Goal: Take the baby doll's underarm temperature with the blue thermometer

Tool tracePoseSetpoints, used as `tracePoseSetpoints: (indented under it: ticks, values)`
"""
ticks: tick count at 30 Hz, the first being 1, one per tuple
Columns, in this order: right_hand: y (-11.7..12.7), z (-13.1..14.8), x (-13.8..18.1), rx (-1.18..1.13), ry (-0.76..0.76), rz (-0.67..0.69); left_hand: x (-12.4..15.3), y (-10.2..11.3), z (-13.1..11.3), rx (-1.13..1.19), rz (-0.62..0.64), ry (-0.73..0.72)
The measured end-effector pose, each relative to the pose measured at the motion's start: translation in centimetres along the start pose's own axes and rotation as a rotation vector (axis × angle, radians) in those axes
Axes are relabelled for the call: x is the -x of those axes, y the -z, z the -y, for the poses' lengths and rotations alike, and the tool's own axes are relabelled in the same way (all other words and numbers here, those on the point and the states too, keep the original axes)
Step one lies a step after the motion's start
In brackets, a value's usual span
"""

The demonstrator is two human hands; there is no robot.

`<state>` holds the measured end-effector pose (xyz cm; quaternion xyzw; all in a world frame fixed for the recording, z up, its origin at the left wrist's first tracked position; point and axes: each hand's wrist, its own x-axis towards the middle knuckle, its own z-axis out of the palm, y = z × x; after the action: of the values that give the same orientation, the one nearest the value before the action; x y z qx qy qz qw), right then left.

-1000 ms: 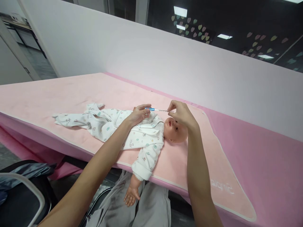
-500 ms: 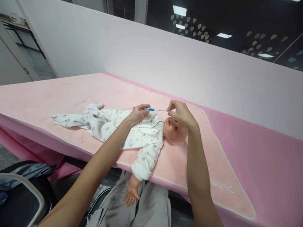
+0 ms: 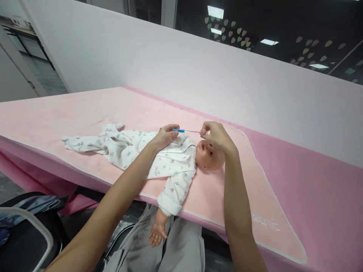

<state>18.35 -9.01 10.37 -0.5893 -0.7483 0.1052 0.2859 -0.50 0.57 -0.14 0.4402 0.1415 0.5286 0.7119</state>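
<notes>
Left hand (image 3: 167, 136) closed on thin blue-ended rod (image 3: 180, 130), right hand (image 3: 214, 134) pinching its other end

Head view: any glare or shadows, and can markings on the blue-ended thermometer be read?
Head view: ceiling-light reflections glare in the dark window; head view: soft light, faint shadows beside the doll; head view: the blue-ended thermometer, held by the left hand and right hand, looks too small for reading markings.

Over the bald doll (image 3: 176, 162) in white printed clothes, the slim blue-ended rod (image 3: 184, 131) now shows a thin dark shaft, paler and broader earlier.
</notes>
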Motion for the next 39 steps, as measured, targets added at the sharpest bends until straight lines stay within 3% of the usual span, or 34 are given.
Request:
tracePoseSetpoints:
  ticks: [39]
  values:
    - [0.23, -0.2, -0.08, -0.031, 0.024, -0.012, 0.15, -0.24, -0.2, 0.025, -0.012, 0.018]
